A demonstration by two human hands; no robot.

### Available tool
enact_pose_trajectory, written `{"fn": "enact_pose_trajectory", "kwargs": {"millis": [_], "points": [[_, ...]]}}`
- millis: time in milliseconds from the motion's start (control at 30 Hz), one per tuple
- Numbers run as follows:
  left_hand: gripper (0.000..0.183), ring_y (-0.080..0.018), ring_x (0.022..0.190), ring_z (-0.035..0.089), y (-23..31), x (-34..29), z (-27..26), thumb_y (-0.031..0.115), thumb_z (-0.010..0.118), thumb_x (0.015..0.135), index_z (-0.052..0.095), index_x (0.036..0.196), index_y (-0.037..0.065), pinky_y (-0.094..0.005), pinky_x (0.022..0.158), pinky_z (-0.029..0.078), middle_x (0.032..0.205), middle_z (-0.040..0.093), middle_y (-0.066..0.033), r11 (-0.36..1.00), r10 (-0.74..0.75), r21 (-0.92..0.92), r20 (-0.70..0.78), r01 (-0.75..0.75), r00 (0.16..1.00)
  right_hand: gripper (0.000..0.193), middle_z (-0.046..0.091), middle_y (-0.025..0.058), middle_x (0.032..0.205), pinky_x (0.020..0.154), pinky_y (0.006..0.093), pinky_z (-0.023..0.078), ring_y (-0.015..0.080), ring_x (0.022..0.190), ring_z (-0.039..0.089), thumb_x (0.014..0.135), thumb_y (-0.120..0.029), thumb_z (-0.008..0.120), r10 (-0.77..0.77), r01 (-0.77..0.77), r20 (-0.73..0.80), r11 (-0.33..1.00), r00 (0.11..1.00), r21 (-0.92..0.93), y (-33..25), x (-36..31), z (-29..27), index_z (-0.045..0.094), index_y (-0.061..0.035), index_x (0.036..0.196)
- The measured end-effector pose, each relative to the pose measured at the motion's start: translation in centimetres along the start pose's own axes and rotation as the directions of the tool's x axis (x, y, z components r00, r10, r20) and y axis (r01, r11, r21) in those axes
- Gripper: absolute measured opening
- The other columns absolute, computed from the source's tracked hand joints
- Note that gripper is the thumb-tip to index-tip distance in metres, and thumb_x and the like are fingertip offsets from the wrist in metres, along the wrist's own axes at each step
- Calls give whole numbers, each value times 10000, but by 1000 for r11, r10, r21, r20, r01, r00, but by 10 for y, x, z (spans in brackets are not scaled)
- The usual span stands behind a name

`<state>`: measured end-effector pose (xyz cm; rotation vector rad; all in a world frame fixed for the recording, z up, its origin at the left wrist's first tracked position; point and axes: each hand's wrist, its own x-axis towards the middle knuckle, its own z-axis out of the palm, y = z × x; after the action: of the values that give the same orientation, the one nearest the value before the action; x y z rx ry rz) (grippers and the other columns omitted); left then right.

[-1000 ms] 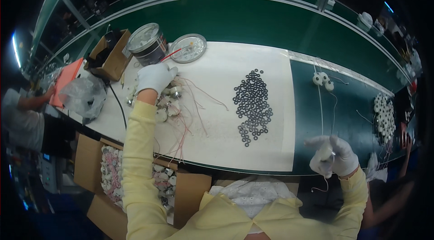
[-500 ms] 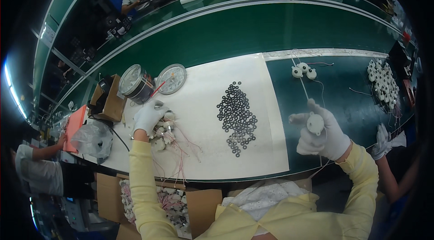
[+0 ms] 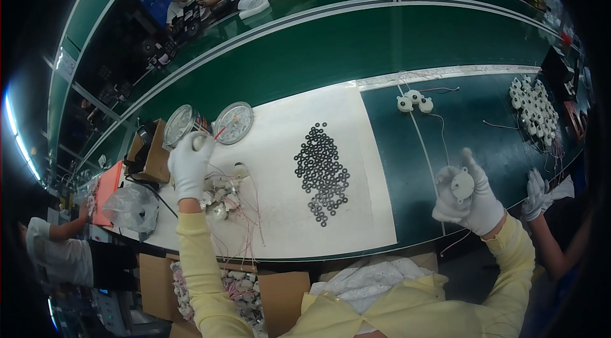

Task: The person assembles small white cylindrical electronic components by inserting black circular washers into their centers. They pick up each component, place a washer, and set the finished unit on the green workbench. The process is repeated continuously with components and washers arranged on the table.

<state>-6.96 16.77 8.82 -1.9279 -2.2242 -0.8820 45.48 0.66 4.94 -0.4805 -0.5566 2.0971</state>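
My right hand, in a white glove, holds a round white motor-like part with small side tabs over the green mat. A thin wire shows below that hand. My gloved left hand is raised beside the tin can, its fingers closed around something pale that I cannot make out. Below it lies a heap of white parts with pink wires. A red stick shows just past the fingers, in front of a round clear-looking lid.
Many black rings lie on the white sheet. Three white round parts and a larger cluster sit on the green mat. A cardboard box stands below the table edge. A co-worker's gloved hand is at right.
My left hand has lifted off the heap of wired parts and moved left toward the can. The fingers of my right hand have closed further around the round white part.
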Motion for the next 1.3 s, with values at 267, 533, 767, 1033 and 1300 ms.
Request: {"fn": "enact_pose_trajectory", "kwargs": {"millis": [267, 533, 767, 1033, 1300], "points": [[157, -115, 984, 650, 91, -31, -105, 148, 673, 1032, 690, 1086, 2, -243, 936, 482, 1093, 702, -55, 555, -29, -781, -362, -287, 932, 613, 648, 68, 691, 518, 326, 365, 154, 448, 426, 1016, -650, 566, -76, 81, 53, 993, 996, -90, 0, -13, -12, 729, -63, 1086], [120, -101, 700, 662, 134, -107, -68, 84, 758, 940, 682, 966, -5, -273, 642, 532, 788, 713, -52, 791, 308, -606, 274, -85, 911, 601, 645, 103, 677, 529, 344, 384, 155, 469, 454, 1083, -575, 502, -50, 48, 65, 998, 997, 33, -5, -5, -8, 743, -27, 1139], [98, -199, 622, 712, 99, -158, -14, 80, 765, 900, 686, 930, 31, -323, 595, 554, 710, 708, -88, 849, 294, -521, 323, -91, 899, 557, 687, 72, 887, 557, 326, 405, 146, 512, 491, 1054, -555, 574, -103, 103, -4, 991, 995, -83, -5, -14, -6, 726, -27, 1150], [217, -265, 729, 719, 67, -177, -21, 97, 778, 903, 660, 1073, 28, -363, 688, 571, 839, 723, -132, 844, 310, -523, 289, -122, 906, 469, 682, 58, 923, 610, 314, 452, 137, 654, 561, 1020, -450, 700, -62, 61, 7, 938, 998, -340, -16, -9, 13, 677, -23, 1212], [336, -330, 799, 713, 34, -193, 16, 90, 781, 907, 643, 1211, 49, -408, 714, 568, 950, 721, -181, 895, 297, -385, 137, -225, 945, 328, 773, 100, 949, 701, 283, 542, 150, 838, 736, 941, -261, 809, -62, -152, -194, 412, 979, -898, -10, 21, 49, 737, -26, 1158]]}}
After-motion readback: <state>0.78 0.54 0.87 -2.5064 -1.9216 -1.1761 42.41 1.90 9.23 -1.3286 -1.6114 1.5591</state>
